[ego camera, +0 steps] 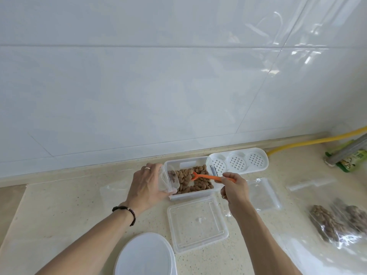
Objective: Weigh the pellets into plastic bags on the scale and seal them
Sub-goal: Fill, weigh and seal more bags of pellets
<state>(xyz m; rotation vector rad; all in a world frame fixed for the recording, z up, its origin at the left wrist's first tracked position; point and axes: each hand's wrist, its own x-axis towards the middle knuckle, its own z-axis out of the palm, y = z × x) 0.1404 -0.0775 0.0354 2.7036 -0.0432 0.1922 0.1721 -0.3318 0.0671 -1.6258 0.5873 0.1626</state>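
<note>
A clear plastic box (186, 161) of brown pellets (200, 183) stands on the counter near the wall. My left hand (146, 186) grips a small clear plastic bag (167, 180) at the box's left edge; a few pellets lie inside it. My right hand (235, 188) pinches the handle of an orange scoop (208, 177), whose bowl dips into the pellets. Two filled bags of pellets (335, 221) lie at the right. I cannot make out a scale for certain.
The box's clear lid (198, 223) lies in front of it. A white round lid or dish (146, 257) sits at the bottom edge. A white perforated tray (238, 162), empty bags (264, 195), a yellow hose (309, 142) and a green packet (351, 161) are to the right.
</note>
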